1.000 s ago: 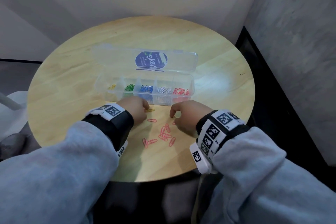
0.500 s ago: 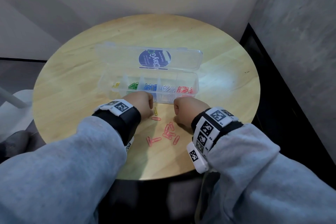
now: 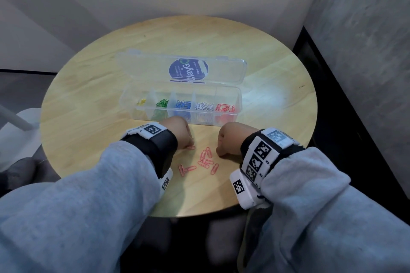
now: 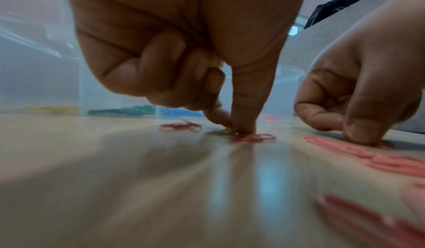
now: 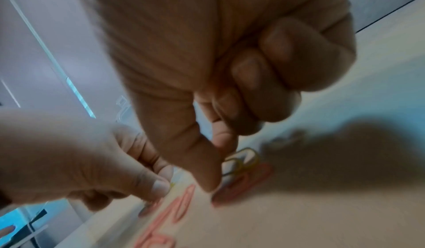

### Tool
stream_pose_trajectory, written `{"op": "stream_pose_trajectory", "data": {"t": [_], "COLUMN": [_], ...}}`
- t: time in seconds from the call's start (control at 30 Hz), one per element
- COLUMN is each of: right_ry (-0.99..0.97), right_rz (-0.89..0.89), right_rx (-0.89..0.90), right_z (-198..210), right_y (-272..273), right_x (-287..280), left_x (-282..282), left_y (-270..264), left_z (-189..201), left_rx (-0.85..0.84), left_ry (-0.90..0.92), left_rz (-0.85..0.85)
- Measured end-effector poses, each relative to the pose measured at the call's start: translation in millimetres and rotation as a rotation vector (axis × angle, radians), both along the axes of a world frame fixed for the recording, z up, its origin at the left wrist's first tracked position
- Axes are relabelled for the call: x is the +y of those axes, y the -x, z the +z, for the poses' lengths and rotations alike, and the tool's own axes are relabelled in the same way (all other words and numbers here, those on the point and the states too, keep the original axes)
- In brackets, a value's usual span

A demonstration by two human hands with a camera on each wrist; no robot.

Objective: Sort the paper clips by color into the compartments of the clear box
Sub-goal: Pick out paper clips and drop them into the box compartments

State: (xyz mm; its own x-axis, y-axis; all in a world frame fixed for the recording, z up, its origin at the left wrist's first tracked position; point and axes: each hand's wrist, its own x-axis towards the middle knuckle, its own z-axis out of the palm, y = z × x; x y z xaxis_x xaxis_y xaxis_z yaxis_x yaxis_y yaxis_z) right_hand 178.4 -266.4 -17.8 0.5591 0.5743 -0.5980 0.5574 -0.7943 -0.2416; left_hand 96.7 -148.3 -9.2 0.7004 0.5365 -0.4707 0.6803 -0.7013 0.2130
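Observation:
The clear box (image 3: 239, 104) lies open on the round wooden table (image 3: 88, 122), with yellow, green, blue, white and red clips in separate compartments. Several loose pink-red paper clips (image 3: 207, 159) lie in front of it, between my hands. My left hand (image 4: 232, 126) is curled, and its thumb and forefinger pinch a yellow paper clip (image 4: 227, 131) that lies on the table beside a red clip (image 4: 253, 137). My right hand (image 5: 220, 161) is curled too and holds another yellow paper clip (image 5: 241, 162) at thumb and forefinger, thumb tip down by the pink clips.
The box's lid (image 3: 155, 66), with a blue round label, lies flat behind the compartments. The table stands in a corner, with walls behind and to the right. Its front edge is close under my wrists. Two pink clips (image 3: 186, 169) lie nearer me.
My left fingers have come down onto the yellow clip that lay free beside them. The right hand has curled into a fist and drawn back slightly toward the pink clips.

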Motion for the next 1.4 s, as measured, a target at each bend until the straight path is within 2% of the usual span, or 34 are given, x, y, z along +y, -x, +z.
{"op": "stream_pose_trajectory", "data": {"t": [0.1, 0.2, 0.37, 0.47, 0.57, 0.73, 0.83, 1.0, 1.17, 1.23, 1.27, 1.33, 1.4], "right_ry": [-0.092, -0.284, -0.492, -0.589, -0.652, -0.826, -0.833, -0.821, -0.863, -0.896, -0.893, -0.813, -0.679], "right_rz": [-0.024, -0.175, -0.3, -0.398, -0.491, -0.638, -0.626, -0.567, -0.56, -0.543, -0.537, -0.501, -0.355], "right_rx": [0.112, 0.423, 0.689, 0.81, 0.913, 1.091, 1.236, 1.351, 1.374, 1.328, 1.248, 0.973, 0.726], "right_z": [17, 31, 39, 40, 41, 41, 42, 40, 43, 44, 44, 42, 39], "right_y": [0, -2, 0, 4, 8, 12, 16, 25, 24, 23, 21, 17, 14], "right_x": [-7, -7, -1, 6, 12, 18, 22, 25, 22, 21, 21, 20, 15], "left_x": [0, 4, 13, 18, 21, 18, 16, 15, 17, 21, 25, 40, 59], "left_y": [5, 12, 22, 30, 36, 40, 37, 36, 39, 41, 43, 45, 45], "left_z": [2, 7, 19, 22, 20, 14, 14, 12, 11, 16, 21, 31, 41], "left_rx": [0.012, 0.0, -0.305, -0.428, -0.444, -0.452, -0.465, -0.516, -0.529, -0.546, -0.565, -0.637, -0.71], "left_ry": [0.082, 0.176, 0.788, 1.019, 1.123, 1.182, 1.257, 1.39, 1.413, 1.386, 1.354, 1.222, 0.995], "left_rz": [0.011, 0.059, 0.425, 0.593, 0.684, 0.734, 0.743, 0.79, 0.791, 0.796, 0.802, 0.823, 0.823]}}
